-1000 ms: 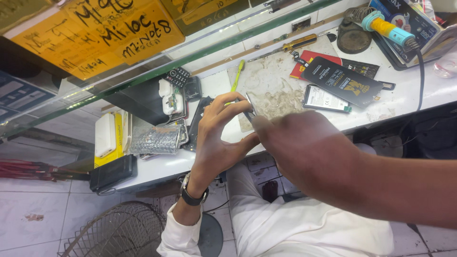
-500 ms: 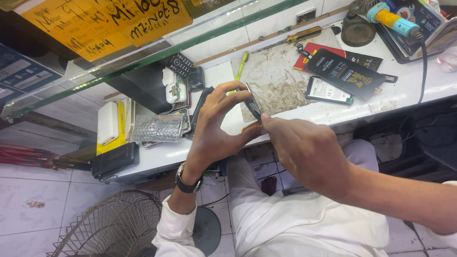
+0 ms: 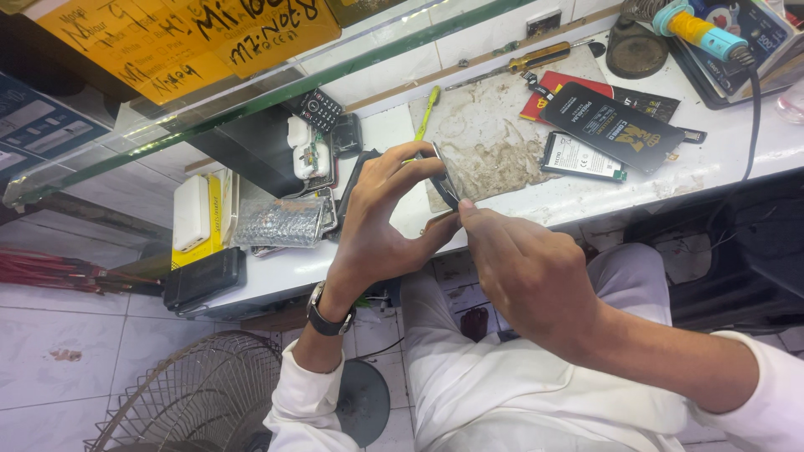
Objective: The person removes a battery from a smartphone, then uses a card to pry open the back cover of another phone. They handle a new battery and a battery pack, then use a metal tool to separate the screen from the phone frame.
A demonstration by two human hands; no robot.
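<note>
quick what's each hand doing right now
Left hand: closed on the edges of a thin dark phone.
Right hand: fingertips pinched at the phone's lower edge.

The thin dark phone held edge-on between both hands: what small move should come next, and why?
Probably slide the right hand fingertips a little further along the thin dark phone edge, since they pinch its lower end while the left hand grips it above the worn white worktop.

Yellow-handled screwdriver [image 3: 536, 57] (black battery [image 3: 615, 127])
</note>
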